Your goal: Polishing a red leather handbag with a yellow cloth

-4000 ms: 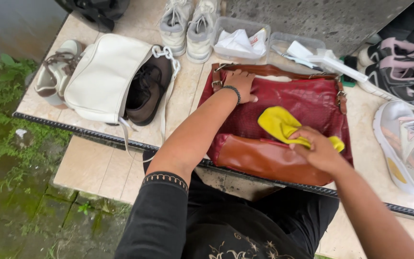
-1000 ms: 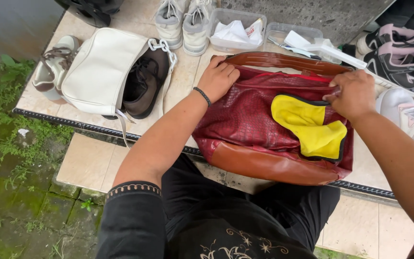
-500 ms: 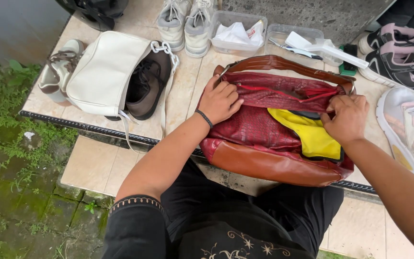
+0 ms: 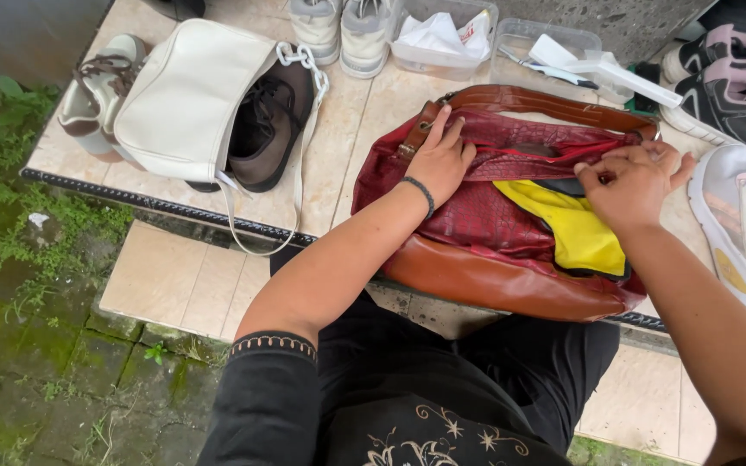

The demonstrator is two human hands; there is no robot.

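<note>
Both hands had moved up toward the top of the red bag [image 4: 485,216] since a moment before, and the yellow cloth [image 4: 576,229] now lay flat on the bag instead of being rubbed over it. The left hand [image 4: 439,162] rested on the bag's upper left side, fingers bent a little and spread, pressing down near the brown strap [image 4: 546,103] and its metal buckle. It did not hold anything; it only kept the bag steady. A dark band sat on that wrist. The right hand [image 4: 636,183] was at the top right of the bag, with its fingers pinched together on the bag's red upper edge, just above the yellow cloth. The bag lay on its side at the front edge of the tiled table [image 4: 347,147], right above the person's lap.

To the left lay a white bag [image 4: 185,99] with a chain, and a brown shoe [image 4: 265,129] poked out from under it. A pale shoe [image 4: 92,91] sat beside that. Behind were grey sneakers [image 4: 343,26] and two clear tubs [image 4: 511,43]. White sneakers [image 4: 744,229] lay on the right.
</note>
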